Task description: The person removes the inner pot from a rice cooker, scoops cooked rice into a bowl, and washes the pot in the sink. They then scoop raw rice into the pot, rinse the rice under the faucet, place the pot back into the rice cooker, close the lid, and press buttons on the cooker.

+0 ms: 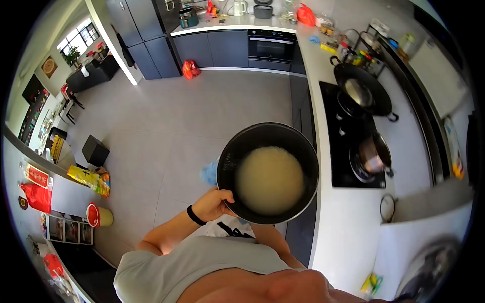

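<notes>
A dark round rice cooker inner pot (230,151) is in front of my body, over the floor beside the counter. Pale, cloudy rice water (270,181) covers its bottom, and any grains beneath are too blurred to tell. My left hand (214,204), a black band at its wrist, is closed on the pot's near left rim with the thumb over the edge. My right forearm (273,240) reaches under the pot's near side. The pot hides my right hand, so its fingers do not show.
On my right, a white counter (348,222) holds a black cooktop (341,136) with a wok (381,96) and a small saucepan (376,151). An open rice cooker (263,10) stands on the far counter. A black box (95,150) and a bucket (103,215) stand at left.
</notes>
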The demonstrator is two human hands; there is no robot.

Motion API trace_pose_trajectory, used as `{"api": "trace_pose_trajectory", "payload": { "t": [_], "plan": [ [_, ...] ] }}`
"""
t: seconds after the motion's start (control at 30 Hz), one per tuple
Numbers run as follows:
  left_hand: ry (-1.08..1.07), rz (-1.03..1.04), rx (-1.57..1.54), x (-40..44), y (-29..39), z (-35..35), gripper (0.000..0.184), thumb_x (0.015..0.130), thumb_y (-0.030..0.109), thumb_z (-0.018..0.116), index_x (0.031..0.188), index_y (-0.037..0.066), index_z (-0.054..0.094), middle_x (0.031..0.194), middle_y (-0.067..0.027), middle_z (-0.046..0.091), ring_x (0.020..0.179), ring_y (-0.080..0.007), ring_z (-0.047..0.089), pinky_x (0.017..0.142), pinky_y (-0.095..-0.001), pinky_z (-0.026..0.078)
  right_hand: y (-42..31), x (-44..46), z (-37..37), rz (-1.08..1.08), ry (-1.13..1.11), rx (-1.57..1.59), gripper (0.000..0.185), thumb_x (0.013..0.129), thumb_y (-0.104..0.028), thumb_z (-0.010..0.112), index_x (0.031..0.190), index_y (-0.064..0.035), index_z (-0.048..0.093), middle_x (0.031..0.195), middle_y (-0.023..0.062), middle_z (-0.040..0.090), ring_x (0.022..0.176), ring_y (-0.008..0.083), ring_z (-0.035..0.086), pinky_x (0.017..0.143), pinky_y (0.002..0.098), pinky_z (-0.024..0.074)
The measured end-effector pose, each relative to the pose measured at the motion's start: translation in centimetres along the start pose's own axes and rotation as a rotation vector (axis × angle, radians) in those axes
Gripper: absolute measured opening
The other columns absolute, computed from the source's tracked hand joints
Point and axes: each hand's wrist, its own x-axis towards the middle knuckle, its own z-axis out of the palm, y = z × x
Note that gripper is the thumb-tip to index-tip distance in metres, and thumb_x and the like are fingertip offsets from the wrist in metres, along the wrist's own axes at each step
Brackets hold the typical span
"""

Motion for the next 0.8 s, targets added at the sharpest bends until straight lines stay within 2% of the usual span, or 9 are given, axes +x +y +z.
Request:
{"api": "trace_pose_trajectory", "payload": {
  "t": [0.13, 0.3, 0.37, 0.43, 0.5, 0.53, 0.63, 0.67, 0.8],
  "plan": [
    [0.103, 0.101, -0.121, 8.4, 6.0, -0.7, 0.031, 0.079, -0.001, 0.046, 0.108, -0.010, 0.055, 0.105, -0.0160, 0.061, 0.089, -0.0279, 0.065, 0.080, -0.0438, 0.058, -2.5, 11.9, 0.0, 0.211, -0.119, 0.218, 0.039, 0.094, -0.028, 0.046, 0.124, -0.0028, 0.051, 0.120, 0.0151, 0.057, 0.113, 0.0231, 0.053, 0.100, 0.0345, 0.0397],
    [0.231, 0.243, -0.154, 21.7, 15.1, -3.1, 0.035, 0.077, 0.000, 0.047, 0.109, -0.012, 0.052, 0.105, -0.0187, 0.061, 0.089, -0.0303, 0.065, 0.078, -0.0448, 0.058, -7.7, 26.2, -1.2, 0.269, -0.022, 0.491, 0.040, 0.094, -0.030, 0.041, 0.120, -0.0026, 0.052, 0.118, 0.0140, 0.057, 0.111, 0.0248, 0.054, 0.100, 0.0372, 0.0396],
    [0.197, 0.270, -0.206, 27.4, 18.3, -5.3, 0.035, 0.077, 0.000, 0.047, 0.110, -0.013, 0.051, 0.105, -0.0188, 0.061, 0.092, -0.0307, 0.064, 0.078, -0.0448, 0.058, -10.1, 32.2, -1.1, 0.225, 0.028, 0.550, 0.040, 0.094, -0.032, 0.039, 0.119, -0.0025, 0.053, 0.118, 0.0136, 0.057, 0.110, 0.0255, 0.054, 0.100, 0.0383, 0.0396],
    [0.279, 0.271, -0.244, 33.1, 22.6, -7.0, 0.036, 0.080, 0.002, 0.046, 0.111, -0.015, 0.048, 0.107, -0.0213, 0.058, 0.093, -0.0331, 0.064, 0.079, -0.0412, 0.059, -12.6, 39.0, 0.2, 0.149, 0.065, 0.590, 0.041, 0.095, -0.033, 0.038, 0.117, -0.0025, 0.054, 0.117, 0.0132, 0.058, 0.109, 0.0261, 0.054, 0.100, 0.0394, 0.0396],
    [0.269, 0.321, -0.272, 36.9, 27.4, -7.1, 0.035, 0.080, 0.002, 0.046, 0.110, -0.014, 0.049, 0.107, -0.0209, 0.058, 0.093, -0.0325, 0.064, 0.078, -0.0416, 0.059, -14.1, 45.0, 0.6, 0.080, 0.106, 0.587, 0.042, 0.095, -0.034, 0.036, 0.116, -0.0024, 0.054, 0.116, 0.0128, 0.058, 0.109, 0.0268, 0.054, 0.100, 0.0405, 0.0396],
    [0.276, 0.347, -0.268, 39.3, 30.1, -7.0, 0.035, 0.079, 0.002, 0.045, 0.110, -0.014, 0.049, 0.107, -0.0212, 0.058, 0.094, -0.0323, 0.064, 0.079, -0.0415, 0.059, -14.4, 48.4, -0.5, 0.069, 0.116, 0.446, 0.039, 0.096, -0.032, 0.035, 0.117, -0.0053, 0.054, 0.117, 0.0108, 0.057, 0.108, 0.0252, 0.055, 0.098, 0.0392, 0.0416],
    [0.309, 0.403, -0.265, 46.0, 37.6, -7.7, 0.035, 0.079, 0.001, 0.045, 0.110, -0.014, 0.050, 0.108, -0.0214, 0.059, 0.094, -0.0319, 0.064, 0.080, -0.0414, 0.059, -18.4, 57.7, 2.7, -0.026, 0.096, 0.436, 0.037, 0.098, -0.031, 0.033, 0.117, -0.0062, 0.054, 0.116, 0.0090, 0.057, 0.107, 0.0235, 0.055, 0.097, 0.0371, 0.0418],
    [0.316, 0.411, -0.263, 48.2, 40.0, -8.4, 0.034, 0.080, 0.002, 0.045, 0.109, -0.014, 0.051, 0.108, -0.0210, 0.059, 0.094, -0.0317, 0.064, 0.080, -0.0414, 0.059, -19.5, 60.3, 4.4, -0.139, 0.000, 0.354, 0.041, 0.101, -0.033, 0.030, 0.126, -0.0069, 0.048, 0.123, 0.0073, 0.053, 0.111, 0.0218, 0.052, 0.099, 0.0369, 0.0391],
    [0.323, 0.432, -0.315, 58.2, 49.0, -11.7, 0.031, 0.081, 0.002, 0.045, 0.105, -0.015, 0.053, 0.105, -0.0202, 0.061, 0.093, -0.0317, 0.064, 0.084, -0.0413, 0.057, -22.4, 73.4, 8.4, -0.423, 0.096, 0.034, 0.049, 0.102, -0.038, 0.026, 0.140, -0.0079, 0.033, 0.137, 0.0065, 0.043, 0.121, 0.0213, 0.045, 0.104, 0.0364, 0.0340]
  ]
}}
